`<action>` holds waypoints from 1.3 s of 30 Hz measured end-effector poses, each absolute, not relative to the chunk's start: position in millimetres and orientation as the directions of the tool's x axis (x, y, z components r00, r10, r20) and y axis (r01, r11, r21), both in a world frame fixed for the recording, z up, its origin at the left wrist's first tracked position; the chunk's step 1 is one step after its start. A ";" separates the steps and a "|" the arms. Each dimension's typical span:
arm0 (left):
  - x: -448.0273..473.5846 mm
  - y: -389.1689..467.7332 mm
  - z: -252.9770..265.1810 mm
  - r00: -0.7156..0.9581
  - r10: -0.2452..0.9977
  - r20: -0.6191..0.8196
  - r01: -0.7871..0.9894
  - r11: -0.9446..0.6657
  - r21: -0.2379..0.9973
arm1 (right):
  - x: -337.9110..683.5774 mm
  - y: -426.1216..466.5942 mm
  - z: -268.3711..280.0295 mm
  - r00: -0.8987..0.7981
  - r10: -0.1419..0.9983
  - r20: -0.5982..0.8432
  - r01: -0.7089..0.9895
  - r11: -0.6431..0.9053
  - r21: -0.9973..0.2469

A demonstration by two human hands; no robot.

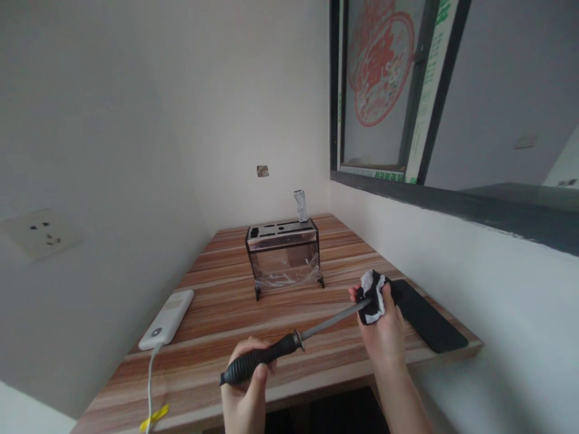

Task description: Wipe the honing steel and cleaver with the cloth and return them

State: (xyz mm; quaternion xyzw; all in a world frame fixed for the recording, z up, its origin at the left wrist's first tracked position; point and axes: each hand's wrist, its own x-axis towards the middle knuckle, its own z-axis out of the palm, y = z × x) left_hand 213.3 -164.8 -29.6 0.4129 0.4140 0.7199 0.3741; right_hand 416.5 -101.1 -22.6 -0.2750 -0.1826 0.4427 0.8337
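My left hand (248, 386) grips the black ribbed handle of a sharpening steel (289, 345) low in the middle of the view. Its grey rod runs up and to the right. My right hand (382, 325) holds a black and white cloth (371, 296) wrapped around the rod's far end. Both hands hover over the front part of a striped wooden table (217, 313). Behind them stands a metal knife block (283, 256) with slots on top and a clear front wrapped in plastic film.
A white power bank (166, 317) with a white cable lies at the table's left. A flat black rectangular object (427, 316) lies at the right edge. White walls close in on three sides; a dark-framed window (384, 90) is above right. A wall socket (43, 232) sits left.
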 end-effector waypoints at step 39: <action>202.0 29.9 317.9 0.136 0.450 0.883 0.503 -0.799 0.329 | 456.7 -80.6 -90.1 0.370 0.896 0.246 -0.068 0.290 -0.955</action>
